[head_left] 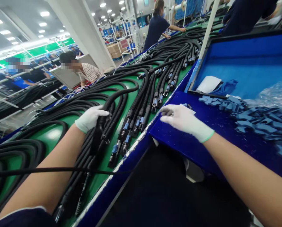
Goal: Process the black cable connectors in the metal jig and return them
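My left hand (92, 118), in a white glove, is closed around a thick black hose (117, 93) near its end. A dark end fitting (98, 129) hangs below the fingers. My right hand (177, 118), also gloved, is over the corner of the blue side shelf (176, 140), its fingers curled in. Whatever those fingers hold, if anything, is hidden. Between the hands lie hose ends (131, 126) with blue clips (126, 126) and small springs on them. Loose blue clips (256, 121) are heaped right of my right hand.
Many looped black hoses (84, 108) cover the green bench (54, 134), which has a worn blue edge (129, 160). A blue tray (237, 60) with clear plastic stands at right. A white pole (208, 28) rises beside it. Co-workers (155, 30) stand around the bench.
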Demonstrator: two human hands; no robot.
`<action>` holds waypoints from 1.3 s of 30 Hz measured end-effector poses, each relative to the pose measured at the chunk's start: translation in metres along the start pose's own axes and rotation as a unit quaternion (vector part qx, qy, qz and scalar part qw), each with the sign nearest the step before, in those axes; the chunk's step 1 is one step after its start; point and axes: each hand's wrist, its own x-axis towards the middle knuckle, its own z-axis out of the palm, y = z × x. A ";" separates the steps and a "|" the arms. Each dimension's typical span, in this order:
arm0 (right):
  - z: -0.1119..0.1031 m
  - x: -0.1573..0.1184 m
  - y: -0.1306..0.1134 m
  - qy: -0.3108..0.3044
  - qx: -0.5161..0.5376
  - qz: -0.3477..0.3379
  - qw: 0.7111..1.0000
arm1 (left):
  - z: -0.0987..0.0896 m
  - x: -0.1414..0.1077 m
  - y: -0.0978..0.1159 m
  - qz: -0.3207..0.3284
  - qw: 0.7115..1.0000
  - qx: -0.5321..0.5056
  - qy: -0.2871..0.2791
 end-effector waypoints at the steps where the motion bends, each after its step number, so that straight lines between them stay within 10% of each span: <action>1: 0.014 -0.004 -0.013 -0.028 0.032 -0.027 0.999 | -0.003 -0.002 0.012 0.015 0.999 -0.044 -0.002; 6: 0.079 -0.015 -0.055 -0.148 0.240 -0.022 0.959 | 0.029 -0.022 0.078 0.086 0.957 -0.262 0.084; 11: 0.060 -0.042 -0.044 -0.124 0.266 0.034 0.955 | 0.068 -0.054 0.104 0.153 0.960 -0.048 0.228; 16: -0.015 -0.092 -0.046 -0.182 0.184 0.014 0.966 | 0.115 -0.077 0.096 0.330 0.931 0.100 -0.122; 20: -0.065 -0.130 -0.023 -0.065 -0.103 0.105 0.987 | 0.149 -0.085 0.122 0.242 0.965 0.013 -0.102; 25: -0.063 -0.159 0.021 0.006 -0.405 0.189 0.895 | 0.156 -0.069 0.166 0.065 0.986 -0.088 -0.122; 30: -0.047 -0.149 0.016 0.093 -0.235 0.183 0.950 | 0.157 -0.048 0.180 0.041 0.970 -0.170 -0.169; 39: -0.044 -0.117 -0.026 0.048 -0.001 -0.083 0.995 | 0.155 -0.037 0.185 0.087 0.967 -0.147 -0.186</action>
